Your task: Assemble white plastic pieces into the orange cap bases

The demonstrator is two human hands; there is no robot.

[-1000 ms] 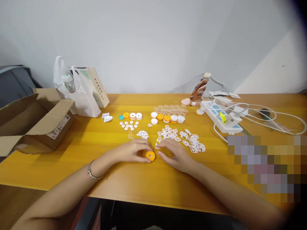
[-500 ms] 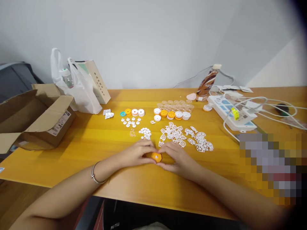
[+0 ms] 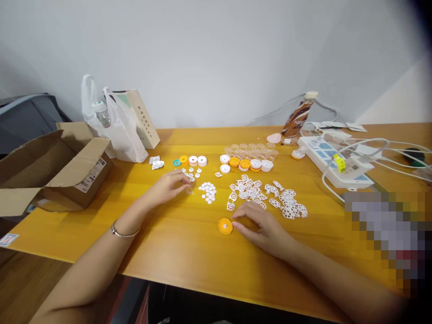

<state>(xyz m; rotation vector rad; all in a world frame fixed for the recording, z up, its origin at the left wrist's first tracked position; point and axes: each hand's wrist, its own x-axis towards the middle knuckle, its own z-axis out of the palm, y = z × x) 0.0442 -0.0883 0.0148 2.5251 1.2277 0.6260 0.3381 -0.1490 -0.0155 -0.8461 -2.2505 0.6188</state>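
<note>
In front of me a round orange disc lies on the table, a small white peg standing at its centre. Thumb and index finger of my right hand are apart at the disc's right edge; I cannot tell whether they touch it. Farther left, my left hand reaches over tiny rings and small white knobbed pieces, partly covering them. Its thumb and fingers are spread, with nothing visible between them. White oval caps form a pile to the right of that hand.
White spoked cutouts spread beyond my right hand. Orange and white round cases and clear cups line up behind. An open carton stands left; a power strip with cables and a tilted bottle are right.
Both hands held the orange disc before. My left hand has let go and moved left and away from me to the small rings. The disc now lies flat beside my right hand.
</note>
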